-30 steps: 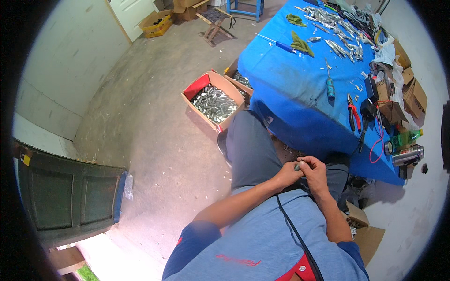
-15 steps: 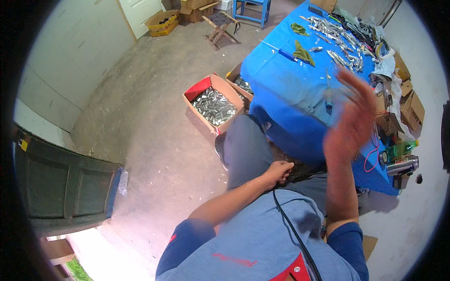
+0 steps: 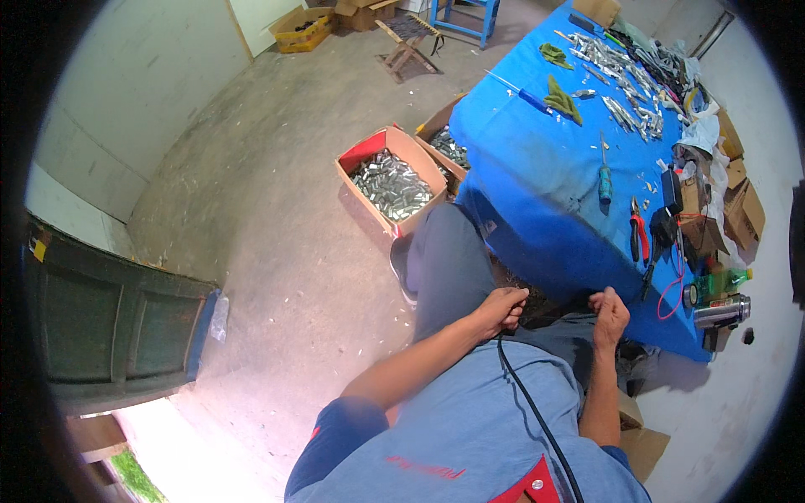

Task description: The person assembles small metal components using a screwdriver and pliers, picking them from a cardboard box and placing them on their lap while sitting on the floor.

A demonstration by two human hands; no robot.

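My left hand point(image 3: 503, 308) is closed in a pinch above my lap; whatever sits between its fingertips is too small to make out. My right hand point(image 3: 610, 317) hovers by the table's near edge, fingers curled together, and I cannot see what they grip. A black cable point(image 3: 530, 406) runs down my shirt from just below the left hand. On the blue cloth point(image 3: 520, 180) beyond the right hand lie red-handled pliers point(image 3: 639, 235) and a teal-handled screwdriver point(image 3: 605, 183).
Beside my knee stands a carton point(image 3: 411, 216) of small metal pieces, with another carton point(image 3: 459, 172) behind it. Metal parts point(image 3: 616, 67), green rags point(image 3: 563, 101) and a blue-handled screwdriver point(image 3: 534, 101) lie farther up the table. A steel flask point(image 3: 723, 312) and a green bottle point(image 3: 723, 282) are at right.
My right hand, blurred over the table, has dropped toward my lap and its fingers have closed. That uncovers the pliers and screwdriver. The left hand keeps its pinch.
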